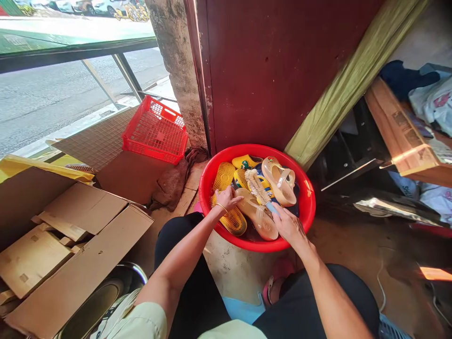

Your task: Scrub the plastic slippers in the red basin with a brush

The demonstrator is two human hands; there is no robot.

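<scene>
A round red basin (310, 207) full of sandals and slippers stands on the floor in front of me. My right hand (287, 223) is closed on the blue handle of a scrub brush (257, 187), whose pale bristles lie over the shoes. My left hand (228, 200) is over the basin's left side, at the toe end of a beige translucent sandal (259, 216), its fingers closed on something I cannot make out. Below that hand is a yellow slipper (235, 222). Another beige sandal (280, 179) lies at the basin's back right.
A red plastic crate (157, 132) sits at the back left near a brown cloth (171, 183). Cardboard boxes (88, 240) fill the left. Behind the basin is a dark red door (275, 70). A wooden shelf (406, 127) with bags stands at the right.
</scene>
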